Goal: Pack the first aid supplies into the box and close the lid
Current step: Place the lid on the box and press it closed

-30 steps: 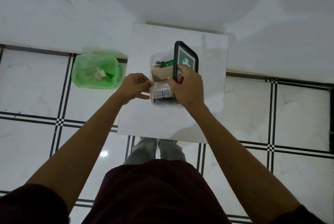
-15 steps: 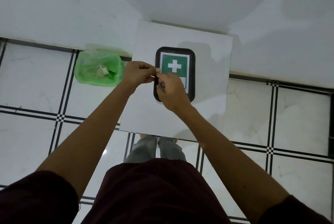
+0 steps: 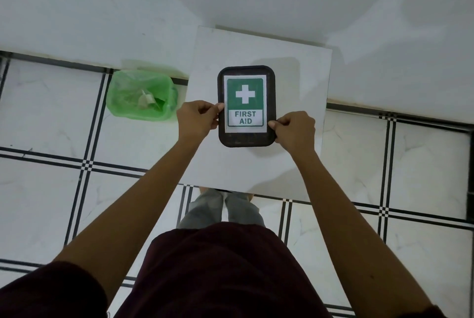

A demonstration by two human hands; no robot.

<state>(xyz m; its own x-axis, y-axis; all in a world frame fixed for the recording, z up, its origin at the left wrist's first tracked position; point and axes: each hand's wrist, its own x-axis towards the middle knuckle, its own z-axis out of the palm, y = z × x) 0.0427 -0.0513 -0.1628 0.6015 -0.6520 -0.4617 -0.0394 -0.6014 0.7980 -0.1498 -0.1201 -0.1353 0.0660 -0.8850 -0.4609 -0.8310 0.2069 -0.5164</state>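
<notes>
The first aid box lies flat in the middle of the small white table (image 3: 295, 163), covered by its dark lid (image 3: 246, 139) with a green and white "FIRST AID" label. The supplies inside are hidden under the lid. My left hand (image 3: 197, 118) pinches the lid's left edge with thumb and fingers. My right hand (image 3: 295, 129) grips the lid's lower right corner. Both hands press on the rim.
A green bin (image 3: 141, 97) lined with a plastic bag and holding scraps stands on the tiled floor left of the table. A white wall runs behind the table. My legs and feet show below the table's near edge.
The lid stood upright over the open box, then came down flat on it. My hands moved apart from the left side to opposite edges of the lid.
</notes>
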